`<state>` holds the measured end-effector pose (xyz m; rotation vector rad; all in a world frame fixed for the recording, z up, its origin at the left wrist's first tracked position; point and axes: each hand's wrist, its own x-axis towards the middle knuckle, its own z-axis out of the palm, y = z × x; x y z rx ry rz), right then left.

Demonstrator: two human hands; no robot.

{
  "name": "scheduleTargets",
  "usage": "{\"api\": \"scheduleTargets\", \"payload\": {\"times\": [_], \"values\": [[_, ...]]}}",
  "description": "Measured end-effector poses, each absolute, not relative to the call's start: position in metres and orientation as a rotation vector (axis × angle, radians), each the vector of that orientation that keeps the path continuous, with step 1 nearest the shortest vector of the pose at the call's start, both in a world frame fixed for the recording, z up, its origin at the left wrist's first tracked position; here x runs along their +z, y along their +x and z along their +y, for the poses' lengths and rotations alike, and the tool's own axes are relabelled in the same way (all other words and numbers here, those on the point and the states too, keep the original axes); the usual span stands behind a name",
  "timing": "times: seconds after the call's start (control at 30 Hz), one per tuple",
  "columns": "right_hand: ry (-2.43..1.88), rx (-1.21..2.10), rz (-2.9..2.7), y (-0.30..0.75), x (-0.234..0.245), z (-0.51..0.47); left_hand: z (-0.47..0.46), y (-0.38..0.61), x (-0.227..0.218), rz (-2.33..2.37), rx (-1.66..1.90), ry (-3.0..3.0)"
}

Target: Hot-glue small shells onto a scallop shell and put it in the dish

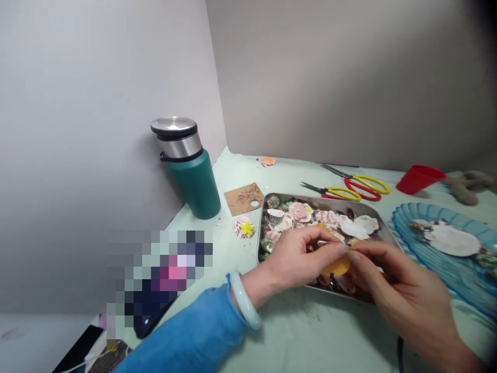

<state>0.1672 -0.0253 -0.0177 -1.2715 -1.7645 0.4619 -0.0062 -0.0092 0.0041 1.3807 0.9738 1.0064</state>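
Observation:
Over a metal tray (384,231) of seashells, my left hand (301,255) and my right hand (404,285) meet at the fingertips. Both are closed in a pinch, thumbs against forefingers. What they pinch is tiny or hidden behind the fingers. An orange-yellow shell (336,266) shows just under my left thumb; whether it is held or lies in the tray I cannot tell. Pink-striped shells (298,211) and white shells (351,227) fill the tray around my hands. Left of it lies a round speckled piece with a yellow star shape (245,227).
A green bottle (196,184) stands at the left, behind a blurred-out phone (155,305). Two pairs of scissors (363,181) lie behind the tray, near a brown card (243,199). To the right are a red cup (419,178) and a blue dish (411,248) holding shells.

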Motion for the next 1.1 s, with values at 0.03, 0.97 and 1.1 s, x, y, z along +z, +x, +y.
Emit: {"api": "scheduleTargets", "payload": {"times": [0.03,0.97,1.1], "values": [[-1.28,0.473,-1.763,0.1673,-0.0176,-0.0257,-0.0096,-0.0059,0.0043,0.977,1.013,1.387],[-1.312,0.569,-1.718,0.1654,-0.0111,-0.0247,-0.0118,-0.0073,-0.0002,1.0,1.063,1.522],[-1.268,0.61,-1.738,0.1633,-0.0119,-0.0242,-0.0111,-0.0093,0.0018,1.053,1.068,1.609]]}}
